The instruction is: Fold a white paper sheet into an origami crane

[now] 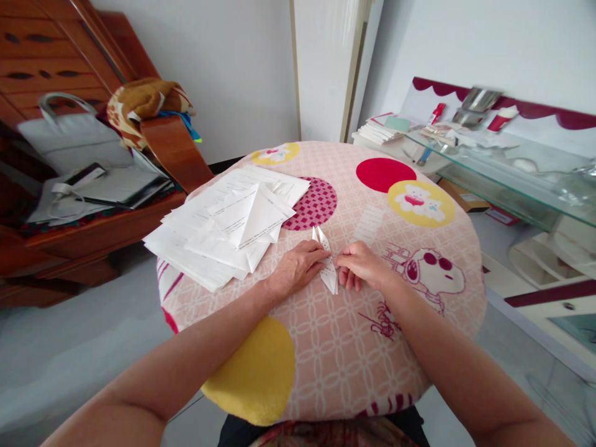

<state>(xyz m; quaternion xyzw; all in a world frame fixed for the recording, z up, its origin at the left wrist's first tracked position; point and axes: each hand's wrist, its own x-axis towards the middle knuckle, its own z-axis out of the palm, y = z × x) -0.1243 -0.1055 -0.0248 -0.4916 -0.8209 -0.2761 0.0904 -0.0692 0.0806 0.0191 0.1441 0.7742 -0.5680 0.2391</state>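
A small folded white paper piece (327, 268) lies near the middle of a round table covered by a pink cartoon-print cloth (335, 347). My left hand (298, 267) rests on the cloth at the paper's left side, fingers curled and pinching its edge. My right hand (361, 265) presses on the paper's right side with fingers closed on it. The paper's pointed tips stick up between the two hands.
A loose stack of white printed sheets (223, 226) covers the table's left part. A wooden bench (93, 223) with a grey bag (69, 139) and papers stands at left. A glass shelf (503, 167) with cups and clutter runs along the right.
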